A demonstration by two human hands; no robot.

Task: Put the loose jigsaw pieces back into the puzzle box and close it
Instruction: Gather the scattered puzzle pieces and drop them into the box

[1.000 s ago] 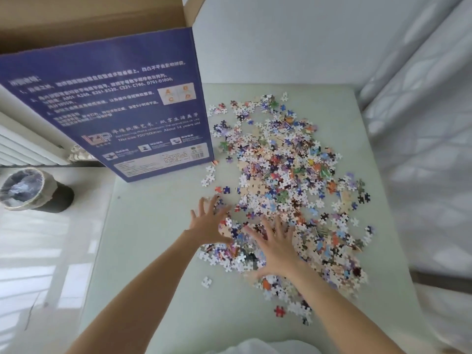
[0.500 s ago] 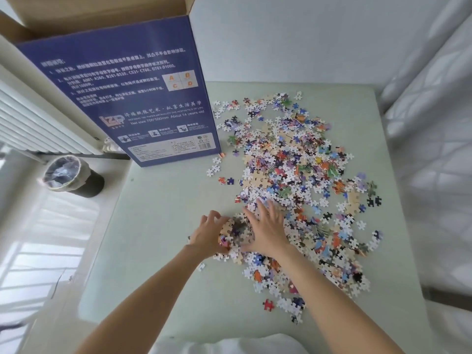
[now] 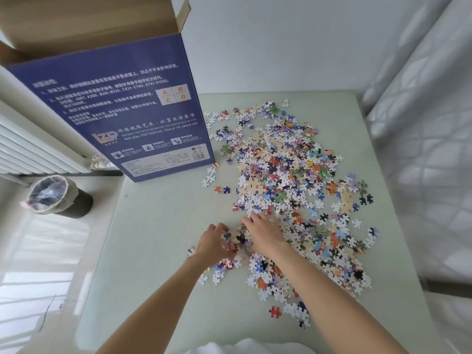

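Several loose jigsaw pieces (image 3: 283,180) lie scattered in a wide heap over the right half of the pale green table (image 3: 153,251). The tall blue puzzle box (image 3: 122,111) stands upright at the table's back left, its brown top flaps open. My left hand (image 3: 213,242) and my right hand (image 3: 264,233) rest on the near left edge of the heap, cupped toward each other around a small clump of pieces (image 3: 236,240) squeezed between them. A single red piece (image 3: 275,312) lies apart near the front edge.
A white radiator (image 3: 30,146) runs along the left wall behind the box. A dark bin lined with clear plastic (image 3: 58,198) stands on the floor left of the table. A white patterned curtain (image 3: 424,123) hangs along the table's right side.
Both hands have drawn together from spread flat on the heap, bunching a clump of pieces between them. The view has shifted, so the box and bin sit further right.
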